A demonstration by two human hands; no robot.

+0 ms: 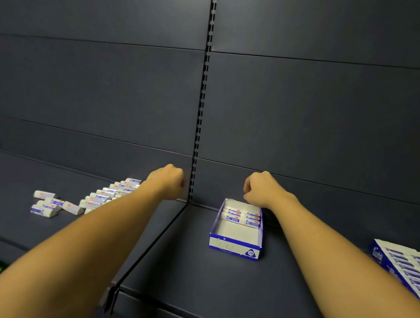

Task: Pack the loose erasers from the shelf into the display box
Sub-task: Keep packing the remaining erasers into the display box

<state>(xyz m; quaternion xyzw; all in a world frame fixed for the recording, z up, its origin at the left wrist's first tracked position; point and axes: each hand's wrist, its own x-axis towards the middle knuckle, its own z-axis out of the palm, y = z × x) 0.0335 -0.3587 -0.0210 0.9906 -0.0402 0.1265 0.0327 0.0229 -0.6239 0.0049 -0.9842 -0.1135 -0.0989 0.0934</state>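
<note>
Dark matte metal makes up the shelf [216, 277] and its back panels, so the glossy white wrappers stand out. From my remote seat, the display box [235, 245] sits at about 3 o'clock from the frame's centre: thin blue-and-white card, open-topped, shallow, with a few erasers already laid flat in rows across its far half. The near half shows bare white card, so I judge the packing as well short of done.

The loose erasers [110, 194] lie at about 9 o'clock, small rounded blocks in shiny sleeves, some lined up in a slanting row, a few scattered nearer the shelf's left end.

My right hand [260, 189] is at the box's far edge, fingers curled under; I cannot tell whether they pinch an eraser or are clenched on nothing. My left hand [167, 180] hovers above the far end of the row, fingers curled too, contents hidden.

Filling from the back forward makes sense: each eraser butts against the last. A second, full box [405, 270] lies at 4 o'clock.
</note>
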